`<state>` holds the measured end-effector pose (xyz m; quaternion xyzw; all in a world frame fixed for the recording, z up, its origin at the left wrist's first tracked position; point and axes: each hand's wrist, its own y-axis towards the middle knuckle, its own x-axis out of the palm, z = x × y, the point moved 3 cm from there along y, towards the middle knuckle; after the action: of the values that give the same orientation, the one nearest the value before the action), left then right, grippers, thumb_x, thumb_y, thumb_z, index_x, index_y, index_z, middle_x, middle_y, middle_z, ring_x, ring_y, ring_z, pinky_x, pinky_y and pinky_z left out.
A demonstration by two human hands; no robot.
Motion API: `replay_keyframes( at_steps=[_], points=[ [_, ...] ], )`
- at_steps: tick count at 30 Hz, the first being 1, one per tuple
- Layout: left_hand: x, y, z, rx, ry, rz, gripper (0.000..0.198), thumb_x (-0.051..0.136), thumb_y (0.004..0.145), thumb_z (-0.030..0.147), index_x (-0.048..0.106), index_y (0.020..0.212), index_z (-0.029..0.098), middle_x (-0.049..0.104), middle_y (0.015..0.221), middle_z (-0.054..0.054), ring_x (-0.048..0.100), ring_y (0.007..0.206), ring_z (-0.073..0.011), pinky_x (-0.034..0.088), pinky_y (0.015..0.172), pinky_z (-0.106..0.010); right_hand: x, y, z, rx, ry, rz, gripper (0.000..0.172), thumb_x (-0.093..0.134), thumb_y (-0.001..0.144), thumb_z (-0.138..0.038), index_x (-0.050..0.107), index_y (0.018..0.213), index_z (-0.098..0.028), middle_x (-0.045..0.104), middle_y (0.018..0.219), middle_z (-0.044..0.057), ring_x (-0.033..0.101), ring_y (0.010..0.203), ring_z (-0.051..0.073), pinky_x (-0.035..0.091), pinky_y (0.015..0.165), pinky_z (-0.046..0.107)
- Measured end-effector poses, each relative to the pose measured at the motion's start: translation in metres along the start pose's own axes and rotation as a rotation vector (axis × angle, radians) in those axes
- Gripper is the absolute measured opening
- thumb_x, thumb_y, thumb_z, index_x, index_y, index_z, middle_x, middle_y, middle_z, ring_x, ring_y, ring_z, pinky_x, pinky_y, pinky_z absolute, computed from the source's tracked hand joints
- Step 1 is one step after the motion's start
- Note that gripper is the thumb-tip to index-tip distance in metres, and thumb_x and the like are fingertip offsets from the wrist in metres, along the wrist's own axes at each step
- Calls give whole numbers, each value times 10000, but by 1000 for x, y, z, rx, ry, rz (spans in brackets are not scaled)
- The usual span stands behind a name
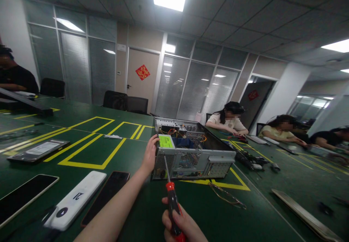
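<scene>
An opened computer case (191, 158) lies on its side on the green table (81, 125), its rear panel facing me and wires showing inside. My left hand (149, 154) rests on the case's near left corner, fingers curled over the top edge beside a green-labelled power supply (166, 141). My right hand (181, 224) is closed round the red and black handle of a screwdriver (171, 194). The screwdriver's shaft points up at the rear panel's left side.
Two dark phones (106, 194) (24, 194), a white power bank (75, 200) and a tablet (38, 149) lie at the left. A loose wire (226, 194) and a side panel (305, 214) lie at the right. Other people sit at the table's far right and far left.
</scene>
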<state>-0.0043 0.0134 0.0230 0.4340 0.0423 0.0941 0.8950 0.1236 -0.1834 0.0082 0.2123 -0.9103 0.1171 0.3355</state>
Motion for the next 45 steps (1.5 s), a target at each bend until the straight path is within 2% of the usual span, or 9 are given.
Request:
replay_keyframes(
  at_steps=[5,10,20,30,32,35,39,42,45],
  points=[
    [1,0,-4,4,-8,7,444,252,996,471,572,1182,225,509,1390,-97,476,1313,-217,365,1128,-448,7,2,0,24,109,115,558,816,566,-612,546,877,-235,599,599,-92,381,333,33,170,380,210],
    [1,1,-3,6,-3,6,432,254,997,461,572,1180,232,511,1390,-94,479,1309,-217,369,1125,-455,7,2,-4,24,98,110,540,807,600,-583,539,904,-226,598,617,-80,373,348,33,134,392,215],
    [1,0,-3,-13,-18,-6,432,252,996,469,564,1186,240,492,1408,-90,459,1331,-212,350,1142,-452,-12,10,10,-14,146,135,569,769,606,-626,523,946,-243,570,600,-93,283,316,23,72,377,222],
    [0,0,-2,-10,-8,6,427,256,999,450,577,1177,231,505,1401,-93,471,1323,-216,363,1134,-456,-9,6,2,21,175,120,539,792,605,-585,582,961,-239,593,609,-83,333,335,39,125,383,216],
    [0,0,-2,-15,-7,5,430,253,999,452,579,1173,233,506,1400,-91,473,1322,-214,362,1136,-454,-2,-1,-9,67,174,71,488,764,686,-504,608,1058,-228,652,701,-41,452,418,64,210,427,211],
    [1,0,-2,-16,-9,1,433,250,999,455,577,1179,236,499,1408,-87,465,1329,-212,354,1142,-452,10,-16,-28,165,235,-1,426,776,691,-327,639,1080,-222,721,943,46,643,707,147,387,580,234],
    [1,0,-2,-10,-18,12,428,257,997,458,580,1175,242,503,1405,-88,469,1326,-217,359,1139,-453,11,-28,-42,131,199,35,475,798,728,-255,625,1169,-231,710,1106,86,665,910,169,461,714,236],
    [1,0,-1,-5,-19,7,431,256,997,460,577,1179,239,501,1407,-88,465,1329,-216,357,1140,-449,8,-26,-40,75,238,87,552,854,667,-347,640,1152,-191,722,953,59,642,750,109,468,641,187],
    [0,0,-1,-15,-17,4,432,255,996,463,575,1180,238,500,1407,-86,465,1329,-216,358,1139,-447,7,-20,-39,33,360,69,460,880,598,-421,689,884,-115,601,640,-30,492,533,38,411,502,134]
  ],
)
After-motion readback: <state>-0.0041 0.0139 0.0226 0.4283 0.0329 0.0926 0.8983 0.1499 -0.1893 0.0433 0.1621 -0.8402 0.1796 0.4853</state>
